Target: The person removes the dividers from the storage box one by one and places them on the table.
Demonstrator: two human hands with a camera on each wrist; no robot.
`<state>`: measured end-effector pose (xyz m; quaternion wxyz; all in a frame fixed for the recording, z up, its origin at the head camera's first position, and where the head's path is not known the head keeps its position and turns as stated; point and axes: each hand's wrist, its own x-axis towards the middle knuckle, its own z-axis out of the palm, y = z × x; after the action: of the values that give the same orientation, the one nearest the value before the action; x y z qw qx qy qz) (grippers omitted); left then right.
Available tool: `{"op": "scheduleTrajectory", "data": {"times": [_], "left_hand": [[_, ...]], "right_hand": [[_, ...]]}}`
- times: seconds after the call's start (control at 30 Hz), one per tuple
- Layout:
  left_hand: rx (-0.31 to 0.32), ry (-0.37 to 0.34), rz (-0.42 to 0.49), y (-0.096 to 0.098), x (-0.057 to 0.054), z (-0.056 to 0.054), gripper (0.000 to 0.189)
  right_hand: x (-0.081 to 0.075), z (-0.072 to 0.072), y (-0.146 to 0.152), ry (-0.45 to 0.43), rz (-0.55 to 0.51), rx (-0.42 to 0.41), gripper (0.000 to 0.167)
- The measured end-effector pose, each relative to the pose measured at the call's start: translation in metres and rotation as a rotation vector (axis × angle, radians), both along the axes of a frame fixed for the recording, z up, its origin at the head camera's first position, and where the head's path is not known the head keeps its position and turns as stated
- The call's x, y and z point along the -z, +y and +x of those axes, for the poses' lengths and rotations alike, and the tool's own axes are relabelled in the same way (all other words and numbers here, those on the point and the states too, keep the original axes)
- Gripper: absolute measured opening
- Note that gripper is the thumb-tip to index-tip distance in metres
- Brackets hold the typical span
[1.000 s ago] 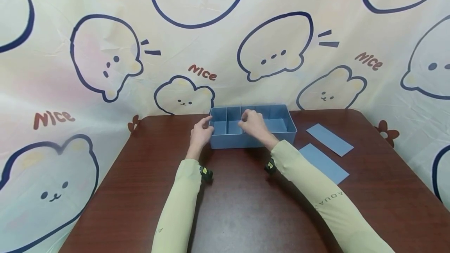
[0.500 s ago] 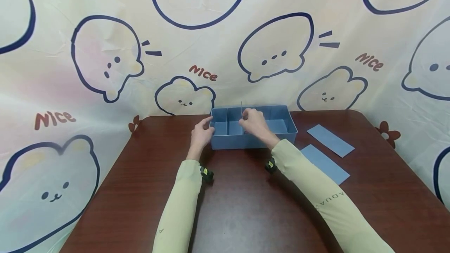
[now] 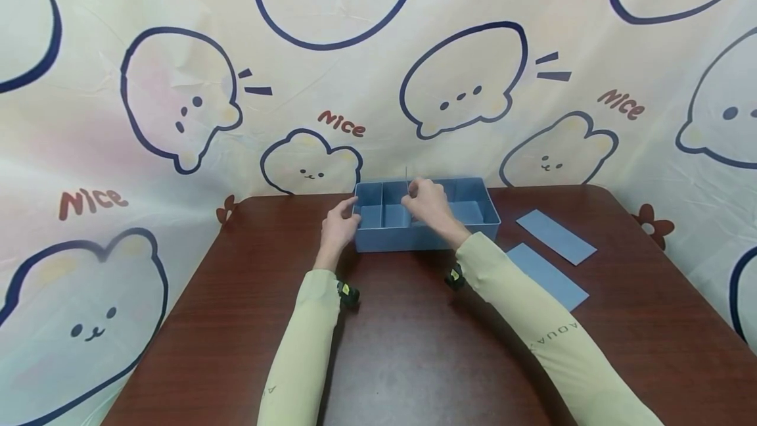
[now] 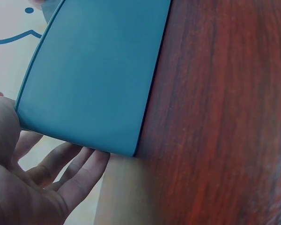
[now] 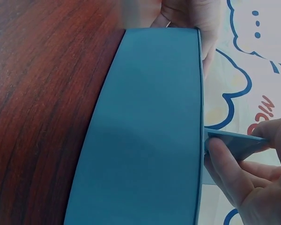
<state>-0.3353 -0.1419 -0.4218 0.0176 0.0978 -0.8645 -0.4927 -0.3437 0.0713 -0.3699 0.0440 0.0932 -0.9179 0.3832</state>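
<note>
A long blue storage box [image 3: 393, 240] stands at the back of the table. My right hand [image 3: 430, 206] reaches over its front wall and pinches a thin blue divider [image 5: 239, 143] between thumb and fingers. The divider stands upright, its far edge sticking up above the rim in the head view. My left hand [image 3: 340, 225] holds the box's left end, fingers along the outside of the end wall and thumb at the rim, as the left wrist view shows. Another divider [image 3: 382, 202] stands across the box near its left end.
Two flat blue panels, a narrow one [image 3: 556, 236] and a wider one [image 3: 550, 278], lie on the brown table [image 3: 390, 347] right of the box. A cartoon-printed cloth [image 3: 378, 84] hangs close behind the table.
My right hand has risen slightly, and the divider it pinches has moved up, showing more above the rim. My left hand has stayed at the box's end.
</note>
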Motion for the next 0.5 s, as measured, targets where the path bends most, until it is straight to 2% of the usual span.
{"op": "scheduleTrajectory", "data": {"times": [0.5], "left_hand": [[-0.004, 0.004, 0.004, 0.0005, 0.001, -0.0005, 0.049]], "right_hand": [[-0.0095, -0.0024, 0.0042, 0.003, -0.08, 0.022, 0.032]]}}
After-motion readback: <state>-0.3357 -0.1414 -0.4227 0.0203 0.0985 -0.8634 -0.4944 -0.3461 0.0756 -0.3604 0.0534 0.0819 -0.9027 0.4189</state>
